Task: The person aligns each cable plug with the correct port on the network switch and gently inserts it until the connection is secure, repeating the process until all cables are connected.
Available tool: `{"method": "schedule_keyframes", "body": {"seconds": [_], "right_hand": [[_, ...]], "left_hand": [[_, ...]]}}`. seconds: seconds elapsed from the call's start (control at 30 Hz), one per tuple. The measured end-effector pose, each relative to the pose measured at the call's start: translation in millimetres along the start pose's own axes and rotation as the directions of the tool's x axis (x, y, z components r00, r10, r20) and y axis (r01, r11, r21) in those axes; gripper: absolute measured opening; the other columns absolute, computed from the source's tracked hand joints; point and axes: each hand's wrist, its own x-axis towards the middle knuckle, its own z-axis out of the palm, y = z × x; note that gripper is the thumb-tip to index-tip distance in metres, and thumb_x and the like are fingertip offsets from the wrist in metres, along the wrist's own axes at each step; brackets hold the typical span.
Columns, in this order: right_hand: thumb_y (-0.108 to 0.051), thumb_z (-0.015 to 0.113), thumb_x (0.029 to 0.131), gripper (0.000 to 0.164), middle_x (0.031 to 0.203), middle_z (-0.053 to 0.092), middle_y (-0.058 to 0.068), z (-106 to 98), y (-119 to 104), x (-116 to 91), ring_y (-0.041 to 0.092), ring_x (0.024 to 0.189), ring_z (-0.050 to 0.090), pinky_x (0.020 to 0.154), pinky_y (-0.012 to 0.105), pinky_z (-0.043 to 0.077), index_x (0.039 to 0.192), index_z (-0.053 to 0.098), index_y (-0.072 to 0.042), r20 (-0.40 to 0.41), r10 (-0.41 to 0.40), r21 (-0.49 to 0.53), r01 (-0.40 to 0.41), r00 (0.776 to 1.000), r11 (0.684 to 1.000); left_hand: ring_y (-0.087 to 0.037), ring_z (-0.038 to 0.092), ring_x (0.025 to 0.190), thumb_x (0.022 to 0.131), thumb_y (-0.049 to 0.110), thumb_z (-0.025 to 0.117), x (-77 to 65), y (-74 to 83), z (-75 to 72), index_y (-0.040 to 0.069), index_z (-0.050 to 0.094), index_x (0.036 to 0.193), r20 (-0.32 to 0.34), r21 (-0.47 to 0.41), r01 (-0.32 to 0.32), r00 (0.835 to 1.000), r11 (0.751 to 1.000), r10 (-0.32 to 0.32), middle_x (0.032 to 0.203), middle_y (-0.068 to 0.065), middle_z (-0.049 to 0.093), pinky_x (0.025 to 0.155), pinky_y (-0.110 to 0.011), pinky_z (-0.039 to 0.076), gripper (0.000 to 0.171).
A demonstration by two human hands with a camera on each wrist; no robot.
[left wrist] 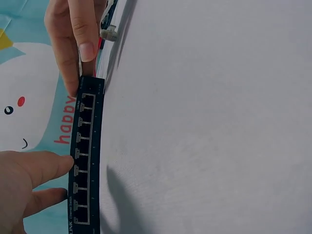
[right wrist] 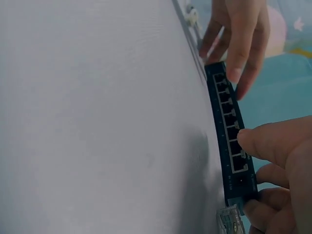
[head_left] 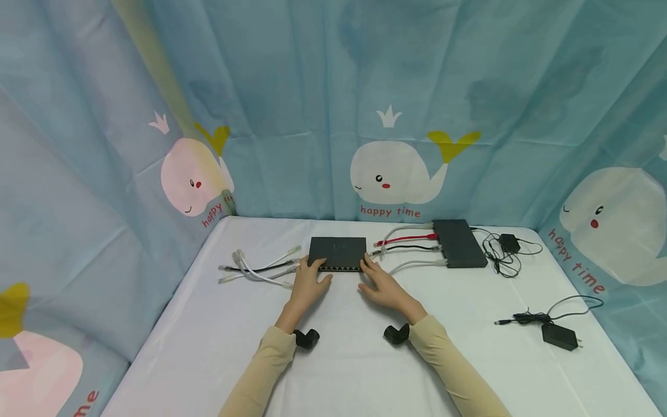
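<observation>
Head view: one blue curtain (head_left: 307,87), printed with four whales, the lowest cut by the frame edge, surrounds one white table (head_left: 354,359). Two beige sleeves (head_left: 260,370) reach over it. Two flat black boxes lie near the back: the near switch (head_left: 337,250) between the hands, its port side facing the person, and the far switch (head_left: 461,243) to the right.

Left hand (head_left: 308,282) and right hand (head_left: 383,284) are both unclenched, fingers extended and thumbs apart from the box; each has fingertips touching its own end of the near switch.

Four plugged-in cables (head_left: 409,238), one of them red, leave the far switch; left of the left hand, loose cables (head_left: 257,275) cross too closely to count. Two power adapters (head_left: 559,336) sit at right. One clear plug (right wrist: 230,219) lies just beside the near switch's right end. Ports (left wrist: 84,146) form one row, apparently eight.
</observation>
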Motion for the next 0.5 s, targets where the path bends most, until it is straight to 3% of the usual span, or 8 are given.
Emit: {"method": "schedule_keyframes", "body": {"seconds": [0.17, 0.5], "right_hand": [[-0.028, 0.057, 0.093, 0.063, 0.151, 0.014, 0.023, -1.7, -1.7, -1.1, 0.040, 0.137, 0.020, 0.112, 0.046, 0.019, 0.142, 0.031, 0.003, 0.019, -0.005, -0.025, 0.006, 1.000, 1.000], [-0.029, 0.057, 0.092, 0.063, 0.152, 0.015, 0.020, -1.2, -3.9, -7.8, 0.044, 0.135, 0.020, 0.109, 0.049, 0.024, 0.141, 0.032, 0.002, 0.027, 0.017, -0.001, -0.017, 0.999, 1.000]], "left_hand": [[-0.049, 0.031, 0.127, 0.085, 0.026, 0.067, -7.1, 3.1, -2.8, 0.007, 0.055, 0.127, -0.007, -0.007, 0.001, 1.000, 1.000, -0.001, 0.140, -0.031, 0.028, 0.095, -0.060, 0.037, 0.048], [-0.050, 0.033, 0.124, 0.086, 0.026, 0.066, -21.0, 8.3, -5.8, 0.007, 0.055, 0.127, 0.020, -0.018, -0.004, 1.000, 1.000, 0.004, 0.141, -0.033, 0.025, 0.090, -0.061, 0.040, 0.046]]}}
